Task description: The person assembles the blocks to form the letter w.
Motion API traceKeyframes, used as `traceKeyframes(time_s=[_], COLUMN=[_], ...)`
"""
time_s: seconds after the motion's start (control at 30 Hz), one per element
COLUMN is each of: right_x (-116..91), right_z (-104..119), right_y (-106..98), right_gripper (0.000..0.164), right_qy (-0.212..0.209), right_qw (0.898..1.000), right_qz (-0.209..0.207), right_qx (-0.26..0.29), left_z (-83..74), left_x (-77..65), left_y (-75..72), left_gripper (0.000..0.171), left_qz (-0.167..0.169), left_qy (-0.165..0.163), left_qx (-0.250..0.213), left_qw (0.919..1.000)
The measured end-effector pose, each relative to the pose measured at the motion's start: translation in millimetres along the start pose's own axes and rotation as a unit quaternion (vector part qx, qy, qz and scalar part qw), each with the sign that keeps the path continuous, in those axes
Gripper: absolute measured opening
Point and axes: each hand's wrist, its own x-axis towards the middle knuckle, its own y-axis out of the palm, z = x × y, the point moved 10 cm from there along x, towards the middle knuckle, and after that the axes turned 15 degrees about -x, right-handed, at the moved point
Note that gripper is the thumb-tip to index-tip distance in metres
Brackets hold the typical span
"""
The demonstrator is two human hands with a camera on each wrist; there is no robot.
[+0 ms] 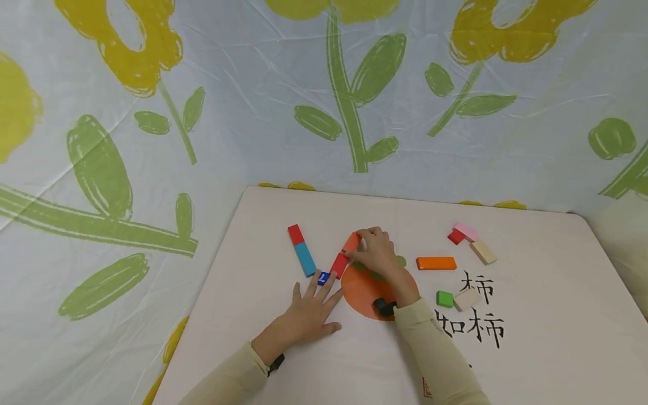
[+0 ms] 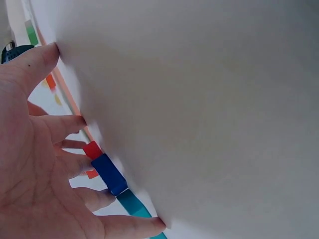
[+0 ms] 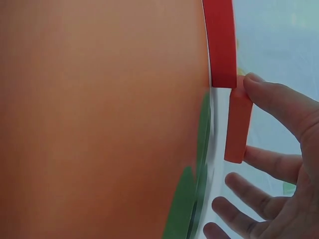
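Thumb and index finger of my right hand (image 1: 379,256) pinch an orange block (image 3: 239,127) by its ends. It meets the end of a red block (image 3: 222,45), slightly offset in the right wrist view. My left hand (image 1: 309,318) is spread on the table, its fingertips touching a dark blue block (image 2: 109,174) and reaching the near end of the red one. Beyond the blue block, a teal block (image 1: 305,260) and another red block (image 1: 296,234) continue the line up to the left. Together the blocks make a V-like row.
Right of the hands lie a long orange block (image 1: 436,263), a green block (image 1: 445,298), a pale wooden block (image 1: 467,299), and a pink block (image 1: 466,231) beside red and wooden ones. The white table (image 1: 253,225) bears a printed orange fruit (image 1: 361,295) and black characters. Flowered cloth hangs behind.
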Motion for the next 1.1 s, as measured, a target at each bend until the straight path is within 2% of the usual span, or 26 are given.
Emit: traceKeyframes(time_s=[0.5,0.8,1.1], right_x=[3.9,6.8,9.1], right_z=[5.7,4.0,2.1], right_y=[5.1,4.0,4.9], right_gripper=[0.066,0.049,0.045], right_qy=[-0.009,-0.013,-0.007], right_qw=[0.999,0.999,0.999], right_qz=[0.032,0.033,0.031], right_qx=[-0.030,-0.011,0.004], left_z=[-0.9,1.0,1.5], left_x=[-0.7,0.9,0.0], left_y=[1.4,2.3,0.9], left_gripper=[0.083,0.084,0.084], left_qz=[0.002,0.004,0.002], left_qy=[0.004,0.002,0.002], left_qx=[0.003,0.013,0.005], left_qw=[1.0000,0.9999,1.0000])
